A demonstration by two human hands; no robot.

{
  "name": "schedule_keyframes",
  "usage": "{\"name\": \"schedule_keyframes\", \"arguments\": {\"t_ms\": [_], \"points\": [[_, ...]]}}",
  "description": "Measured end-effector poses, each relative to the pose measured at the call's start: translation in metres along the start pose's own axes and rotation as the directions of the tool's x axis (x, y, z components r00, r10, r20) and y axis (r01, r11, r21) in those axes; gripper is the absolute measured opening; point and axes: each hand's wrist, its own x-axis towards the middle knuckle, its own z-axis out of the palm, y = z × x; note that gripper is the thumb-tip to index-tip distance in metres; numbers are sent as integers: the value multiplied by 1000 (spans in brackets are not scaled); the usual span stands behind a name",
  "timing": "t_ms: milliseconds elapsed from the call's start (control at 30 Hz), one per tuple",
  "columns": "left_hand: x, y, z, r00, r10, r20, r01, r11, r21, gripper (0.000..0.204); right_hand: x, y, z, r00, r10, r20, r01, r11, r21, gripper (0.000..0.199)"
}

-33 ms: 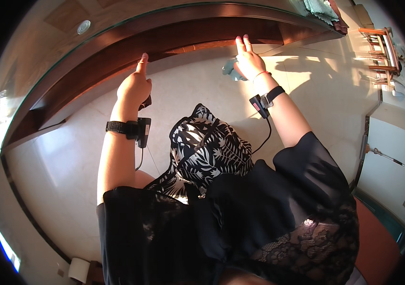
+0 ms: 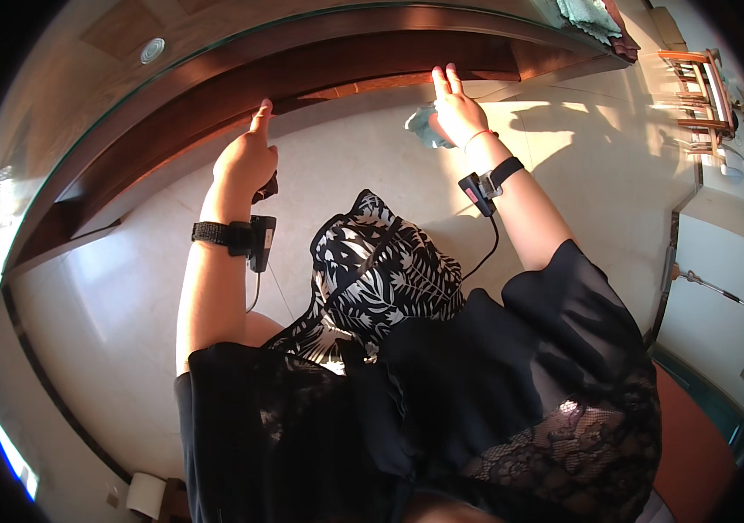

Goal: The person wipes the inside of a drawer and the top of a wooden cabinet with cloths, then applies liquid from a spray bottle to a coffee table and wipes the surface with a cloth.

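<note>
My left hand (image 2: 243,166) reaches forward near the lower edge of a dark wooden table (image 2: 363,54), its index finger stretched out and the others curled. A dark brown piece (image 2: 267,187), too hidden to name, sticks out beneath it. My right hand (image 2: 462,115) points the same way with two fingers extended. From under its curled fingers a crumpled blue-green cloth (image 2: 425,128) hangs toward the left. Black devices, a left one (image 2: 259,244) and a right one (image 2: 478,193), are strapped to my wrists. Black-and-white leaf-patterned fabric (image 2: 389,283) covers my lap.
A glass top with a round pale disc (image 2: 153,50) lies on the table. At its right end sit a light green towel (image 2: 590,19) and a maroon cloth (image 2: 624,44). Wooden chairs (image 2: 705,96) stand far right, above a long pole (image 2: 721,290). Thin cables trail from both wrist devices.
The blue-green cloth has swung slightly left and spread under my right hand. My left arm has shifted a touch left. Finger poses are the same.
</note>
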Motion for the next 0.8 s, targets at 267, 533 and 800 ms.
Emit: {"name": "schedule_keyframes", "arguments": {"t_ms": [267,533,800], "points": [[-6,-23,-16,990,63,123,4,879,-476,27,-45,-5,-31,978,-56,202,77,992,-97,72],[-17,-6,-21,888,-20,460,292,798,-527,34,-61,33,-48,926,-287,247,268,957,107,34],[-28,-12,-3,920,-21,392,279,738,-614,32,-9,62,-78,827,-181,533,-35,929,369,19]]}}
